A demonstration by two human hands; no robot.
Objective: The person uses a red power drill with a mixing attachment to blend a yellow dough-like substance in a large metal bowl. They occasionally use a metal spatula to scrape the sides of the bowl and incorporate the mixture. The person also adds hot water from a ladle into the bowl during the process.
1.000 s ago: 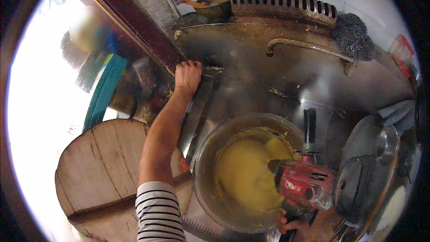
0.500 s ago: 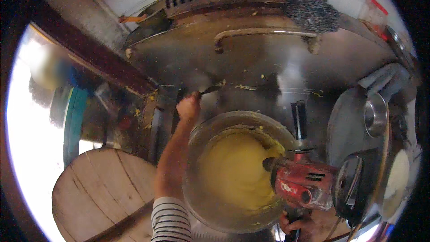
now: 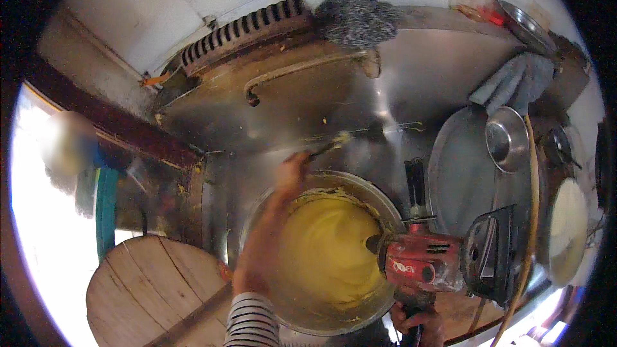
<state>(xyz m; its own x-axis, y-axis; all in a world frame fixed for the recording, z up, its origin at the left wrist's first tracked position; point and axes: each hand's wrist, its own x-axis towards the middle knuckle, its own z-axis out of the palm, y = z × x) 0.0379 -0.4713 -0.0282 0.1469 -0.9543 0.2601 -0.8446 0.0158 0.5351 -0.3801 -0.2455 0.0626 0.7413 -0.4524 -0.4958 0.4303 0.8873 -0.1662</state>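
A wide metal pot (image 3: 393,215) stands in front of me, with thick yellow batter (image 3: 331,234) swirled inside it and smeared along its inner wall. My left hand (image 3: 294,171), closed round a narrow dark-handled tool (image 3: 323,148), is over the far left rim; a pale yellow smear shows at the tool's tip. My forearm crosses the pot's left side. At the lower right, my right hand (image 3: 419,321) grips the lower handle of a red power drill (image 3: 421,260). The drill's dark nose points left over the batter; whatever it drives into the batter is hidden.
A round wooden board (image 3: 151,283) lies at the lower left. On the right are a large grey round tray (image 3: 459,167), a metal bowl (image 3: 504,140), a grey cloth (image 3: 517,83) and a hanging cord (image 3: 530,218). A dark curly cloth (image 3: 357,16) rests on the back ledge.
My view has turned, so most surroundings sit farther left. Relative to the pot, my left hand with the tool has moved right, nearer its far rim. My right hand keeps its grip on the drill.
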